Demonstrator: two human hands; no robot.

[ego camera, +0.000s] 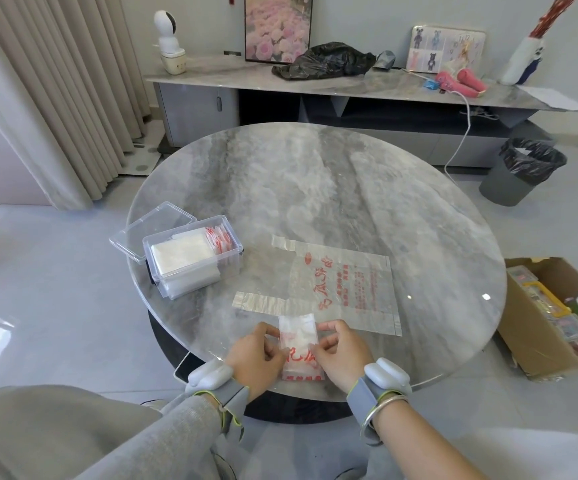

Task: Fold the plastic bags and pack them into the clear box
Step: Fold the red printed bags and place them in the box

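A folded plastic bag (298,344) is lying at the near edge of the round desk (315,185). The left hand (254,355) and right hand (341,355) are pinching its two sides, thumbs apparently on top. Just beyond it, an unfolded bag (346,289) is lying flat. Farther left, the clear box (194,261) is sitting open and holding folded bags, its lid (149,226) touching its far side.

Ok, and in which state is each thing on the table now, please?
clear box: open, nearly full of packed bags.
lid: off, lying beside the clear box.
flat bag: unfolded, spread on the table.
held bag: folded into a narrow strip.
left hand: pinches the held bag.
right hand: pinches the held bag.
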